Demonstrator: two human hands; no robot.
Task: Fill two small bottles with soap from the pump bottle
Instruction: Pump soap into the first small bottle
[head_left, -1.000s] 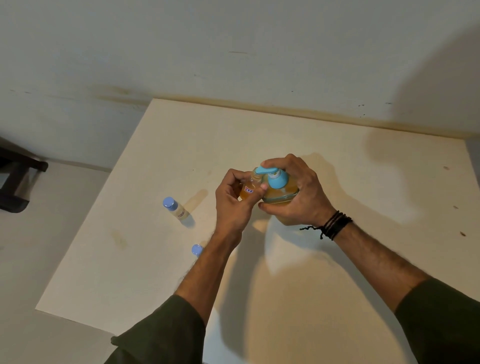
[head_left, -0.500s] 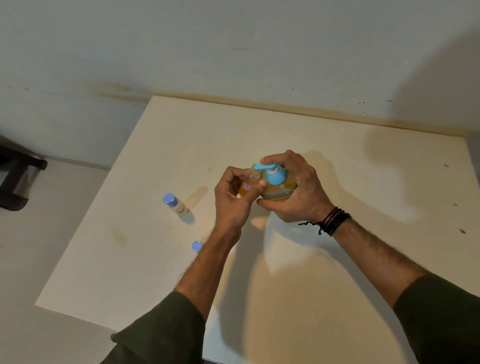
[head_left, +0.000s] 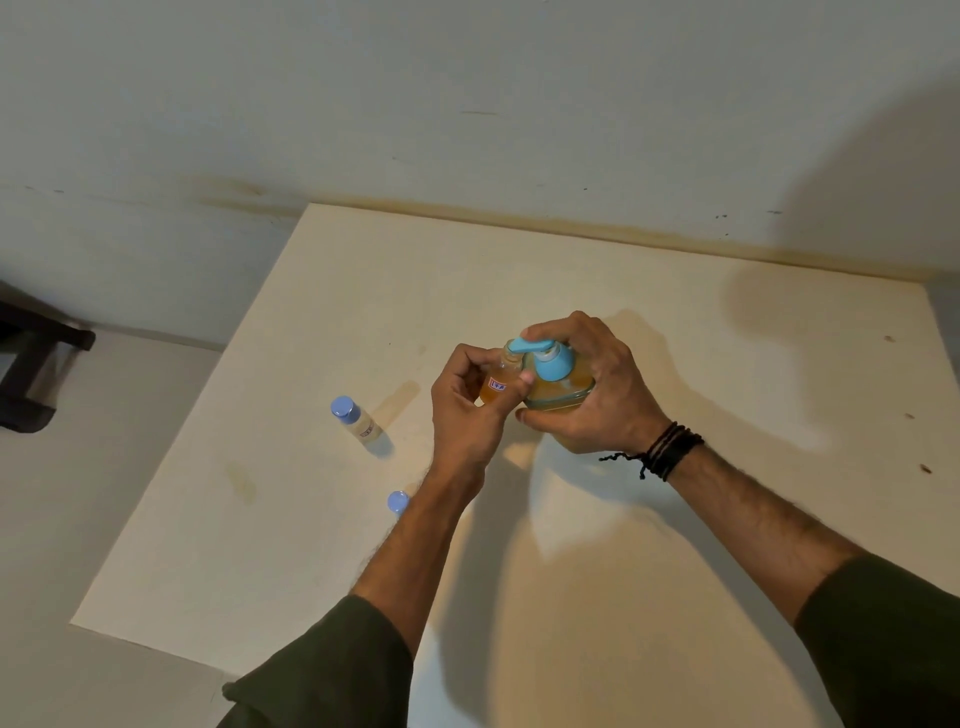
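Your left hand (head_left: 462, 415) grips the small bottle (head_left: 497, 383) with its mouth under the spout, while your right hand (head_left: 592, 387) clasps the pump bottle (head_left: 558, 387) to press.

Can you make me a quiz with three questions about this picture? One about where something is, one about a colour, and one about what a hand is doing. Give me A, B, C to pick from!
1. Where is the loose blue cap?
A. On the table beside the left forearm
B. On top of the pump bottle
C. On the floor

2. What colour is the pump on the pump bottle?
A. Red
B. Light blue
C. Green

3. What is the left hand doing?
A. Lying flat on the table
B. Holding the capped bottle
C. Holding an uncapped small bottle under the spout

Answers:
1. A: the cap lies on the table right next to the left forearm.
2. B: the pump head and collar are light blue.
3. C: its grip is round the small bottle, whose open neck is at the spout, while the right hand holds the pump bottle; the capped bottle stands alone.
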